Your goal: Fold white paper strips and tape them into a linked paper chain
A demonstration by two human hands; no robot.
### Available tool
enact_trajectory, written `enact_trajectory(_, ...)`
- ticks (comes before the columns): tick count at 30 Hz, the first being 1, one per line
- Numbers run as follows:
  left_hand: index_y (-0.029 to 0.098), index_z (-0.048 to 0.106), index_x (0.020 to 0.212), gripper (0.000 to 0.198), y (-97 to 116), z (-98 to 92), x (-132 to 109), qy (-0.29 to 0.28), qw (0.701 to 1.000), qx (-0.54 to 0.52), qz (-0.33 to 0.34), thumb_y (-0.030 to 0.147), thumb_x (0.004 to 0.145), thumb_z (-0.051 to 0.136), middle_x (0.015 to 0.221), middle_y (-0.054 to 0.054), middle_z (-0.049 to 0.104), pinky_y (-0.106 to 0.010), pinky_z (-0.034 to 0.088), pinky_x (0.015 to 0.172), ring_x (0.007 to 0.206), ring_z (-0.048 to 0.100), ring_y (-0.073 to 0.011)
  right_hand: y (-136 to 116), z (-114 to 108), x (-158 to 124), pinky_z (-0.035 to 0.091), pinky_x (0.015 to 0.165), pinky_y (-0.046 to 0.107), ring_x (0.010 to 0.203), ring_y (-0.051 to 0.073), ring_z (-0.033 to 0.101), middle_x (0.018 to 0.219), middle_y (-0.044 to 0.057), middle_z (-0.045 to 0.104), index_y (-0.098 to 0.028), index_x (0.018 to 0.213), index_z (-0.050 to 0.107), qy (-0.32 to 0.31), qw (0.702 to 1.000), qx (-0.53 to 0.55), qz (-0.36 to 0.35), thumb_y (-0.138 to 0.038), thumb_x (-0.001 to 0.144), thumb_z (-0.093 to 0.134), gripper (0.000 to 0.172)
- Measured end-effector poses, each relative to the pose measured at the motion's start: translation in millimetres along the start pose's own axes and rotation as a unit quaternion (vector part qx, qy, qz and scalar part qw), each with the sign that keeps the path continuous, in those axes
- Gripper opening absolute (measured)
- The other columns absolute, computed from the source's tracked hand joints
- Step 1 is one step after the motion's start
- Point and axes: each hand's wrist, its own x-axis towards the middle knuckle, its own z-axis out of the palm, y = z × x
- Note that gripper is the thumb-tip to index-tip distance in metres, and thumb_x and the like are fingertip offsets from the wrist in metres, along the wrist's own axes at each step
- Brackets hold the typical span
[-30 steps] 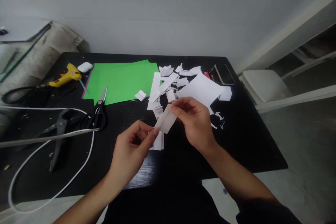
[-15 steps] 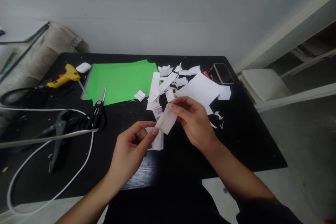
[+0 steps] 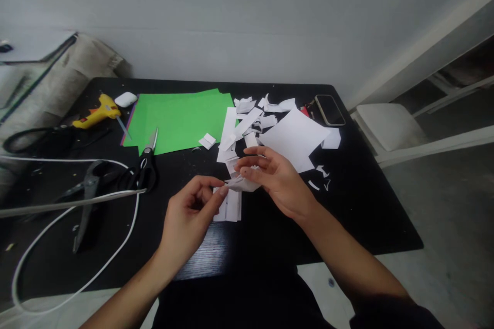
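Note:
A small folded piece of white paper [image 3: 242,184] is held up over the middle of the black table, tilted so that it looks narrow. My left hand [image 3: 193,208] is closed, pinching its left end between thumb and forefinger. My right hand [image 3: 280,180] is curled around the right side, thumb along the upper edge and fingers bent behind it; the fingertips' contact is partly hidden. Below the held piece lie several stacked white paper strips [image 3: 232,208]. Loose white scraps [image 3: 247,123] are heaped just beyond my hands.
Green sheets [image 3: 181,118] lie at the back left, with black-handled scissors [image 3: 146,164] over their edge. A yellow glue gun [image 3: 98,113], a white case [image 3: 125,99] and a looping white cable [image 3: 133,216] are on the left. A large white sheet [image 3: 295,136] and a phone [image 3: 330,109] lie right.
The held paper has turned from showing its broad face to a narrower, more level tilt. My right fingers have lifted and loosened around it. My left hand still pinches its left end.

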Motion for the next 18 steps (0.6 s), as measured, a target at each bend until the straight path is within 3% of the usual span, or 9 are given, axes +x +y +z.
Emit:
enact_trajectory(9,0.019,0.074,0.096,0.024,-3.3,-3.2,2.2,-0.008,1.000,0.021,-0.004,0.042,0.092,0.074,0.057,0.006,0.052,-0.021,0.037,0.048,0.050,0.047,-0.0094,-6.8,-4.0,-2.2,0.061,0.091,0.034,0.087,0.018,0.075,0.097,0.004,0.081,-0.020,0.096,0.082,-0.048,0.992,-0.116,0.019,-0.042,0.077,0.092,0.031)
enact_trajectory(14,0.019,0.075,0.097,0.025,-6.1,-5.5,1.5,-0.011,0.999,0.042,0.009,0.044,0.092,0.073,0.056,0.006,0.049,-0.021,0.037,0.049,0.050,0.046,-0.0096,-5.2,-4.4,-2.1,0.066,0.077,0.032,0.081,0.017,0.075,0.085,0.002,0.078,-0.019,0.081,0.074,-0.049,0.995,-0.086,0.028,-0.043,0.075,0.093,0.031)
enact_trajectory(18,0.019,0.078,0.095,0.026,-3.8,-8.1,1.4,-0.026,0.997,0.072,0.029,0.043,0.093,0.072,0.055,0.005,0.052,-0.022,0.036,0.049,0.050,0.047,-0.0098,-5.0,-3.0,-3.4,0.066,0.070,0.032,0.076,0.017,0.075,0.083,0.001,0.077,-0.020,0.087,0.071,-0.047,0.996,-0.075,0.020,-0.040,0.074,0.093,0.033)
